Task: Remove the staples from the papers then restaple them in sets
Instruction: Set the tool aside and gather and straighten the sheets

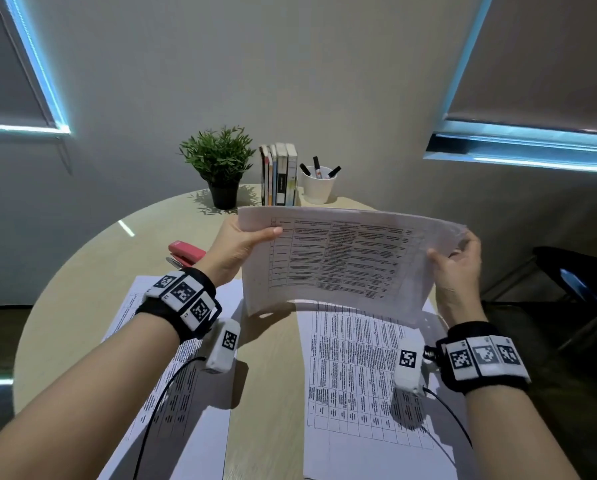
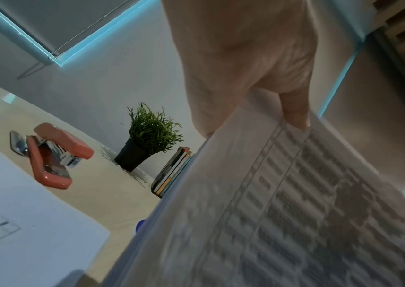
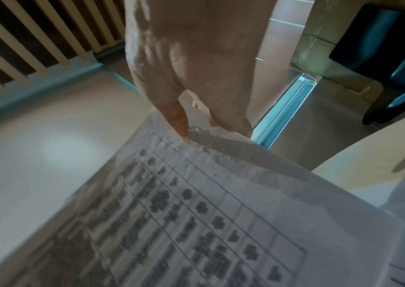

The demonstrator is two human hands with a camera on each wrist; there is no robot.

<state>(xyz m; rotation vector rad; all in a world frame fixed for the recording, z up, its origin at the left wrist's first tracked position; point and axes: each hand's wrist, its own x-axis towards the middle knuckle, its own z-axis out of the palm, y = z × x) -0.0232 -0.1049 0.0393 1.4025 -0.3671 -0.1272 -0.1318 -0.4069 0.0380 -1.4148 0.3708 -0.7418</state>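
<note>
I hold a set of printed table papers (image 1: 342, 258) upright above the round table. My left hand (image 1: 245, 244) pinches its left edge, thumb on the front. At the right edge my right hand (image 1: 458, 252) pinches the sheets, thumb in front, fingers behind the corner. The same papers (image 2: 282, 203) fill the left wrist view under my thumb, and in the right wrist view my fingers (image 3: 179, 116) grip a crumpled corner of the papers (image 3: 208, 203). A pink stapler (image 1: 185, 252) lies on the table left of my left hand, with a metal piece (image 2: 18, 143) beside the stapler (image 2: 56, 153).
Two more printed sheets lie flat on the table: one at left (image 1: 172, 375), one at right (image 1: 363, 382). At the table's far edge stand a potted plant (image 1: 219, 164), a row of books (image 1: 279, 174) and a white cup of markers (image 1: 318, 185). A dark chair (image 1: 581, 282) is at right.
</note>
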